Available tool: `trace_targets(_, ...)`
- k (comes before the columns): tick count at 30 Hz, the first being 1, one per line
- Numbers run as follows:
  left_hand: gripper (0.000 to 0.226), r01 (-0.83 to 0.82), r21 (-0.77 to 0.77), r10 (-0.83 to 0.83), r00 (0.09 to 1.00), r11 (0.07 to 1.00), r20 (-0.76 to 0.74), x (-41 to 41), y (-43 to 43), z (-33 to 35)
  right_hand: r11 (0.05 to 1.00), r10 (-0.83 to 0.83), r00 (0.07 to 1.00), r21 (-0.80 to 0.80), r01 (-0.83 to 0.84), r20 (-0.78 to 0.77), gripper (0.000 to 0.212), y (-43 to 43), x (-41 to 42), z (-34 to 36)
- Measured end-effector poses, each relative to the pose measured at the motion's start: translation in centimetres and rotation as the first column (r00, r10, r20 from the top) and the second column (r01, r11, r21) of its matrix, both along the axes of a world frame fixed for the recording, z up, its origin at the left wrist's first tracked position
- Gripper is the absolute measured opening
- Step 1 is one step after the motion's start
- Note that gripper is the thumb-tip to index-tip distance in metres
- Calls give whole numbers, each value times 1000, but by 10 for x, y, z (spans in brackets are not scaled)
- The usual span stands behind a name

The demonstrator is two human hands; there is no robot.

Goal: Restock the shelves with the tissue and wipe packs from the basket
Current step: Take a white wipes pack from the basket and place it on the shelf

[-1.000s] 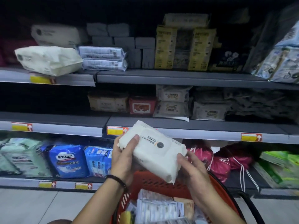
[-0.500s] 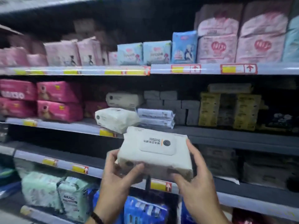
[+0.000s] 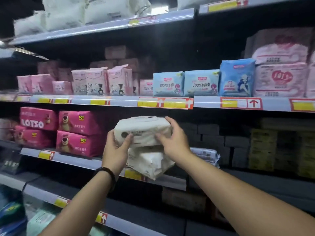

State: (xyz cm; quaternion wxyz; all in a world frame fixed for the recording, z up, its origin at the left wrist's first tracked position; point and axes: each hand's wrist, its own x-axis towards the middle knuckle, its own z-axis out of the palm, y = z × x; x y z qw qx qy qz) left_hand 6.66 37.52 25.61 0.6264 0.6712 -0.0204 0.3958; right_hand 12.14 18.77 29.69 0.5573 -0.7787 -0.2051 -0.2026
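A white wipe pack (image 3: pixel 144 130) with a round dark logo is held in both hands above a similar white pack (image 3: pixel 151 165) that lies tilted at the front edge of the middle shelf (image 3: pixel 76 160). My left hand (image 3: pixel 116 147) grips the pack's left end, thumb on its front. My right hand (image 3: pixel 173 138) grips the right end, fingers over the top. Whether the two packs touch I cannot tell. The basket is out of view.
Pink bear-print packs (image 3: pixel 78 133) stand to the left on the same shelf. Dark grey boxes (image 3: pixel 221 142) and yellowish boxes (image 3: pixel 262 149) fill the right. A flat blue-white pack (image 3: pixel 206 154) lies right of the white packs. The shelf above (image 3: pixel 119 102) holds pink and blue packs.
Both hands have raised the white pack from over the basket up to the middle shelf, above the other white pack. The view has tilted upward and the basket has left the frame.
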Motion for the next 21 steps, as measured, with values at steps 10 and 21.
trace_targets(10, 31, -89, 140, 122, 962, 986, -246, 46, 21, -18, 844, -234, 972, -503, 186, -33, 49, 12, 14, 2)
trace_targets(21, 59, -370, 251, 413, 899, 894, -147, -34, -36, -16, 843, -111, 994, -530, 89, -10, 41, -72, -69, -12)
